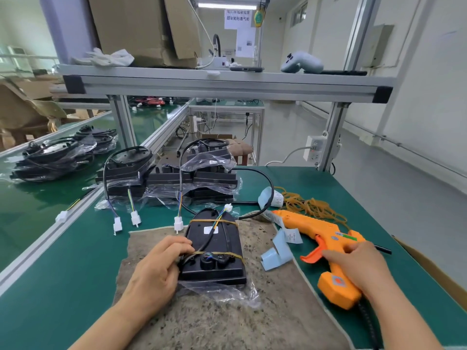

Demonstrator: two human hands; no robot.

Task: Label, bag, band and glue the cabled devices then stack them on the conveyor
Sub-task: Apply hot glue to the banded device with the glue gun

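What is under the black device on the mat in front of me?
A clear plastic bag sticks out beneath the black device, which lies on a speckled mat over the green table. The device and left hand cover whatever lies directly beneath.

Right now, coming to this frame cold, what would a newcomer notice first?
The orange glue gun, lying on the green table at right with the right hand gripping its handle, stands out most. Next comes the black device at centre on the speckled mat, in a clear bag and crossed by two rubber bands, held at its near left edge by the left hand. Bagged devices are piled on the conveyor at far left.
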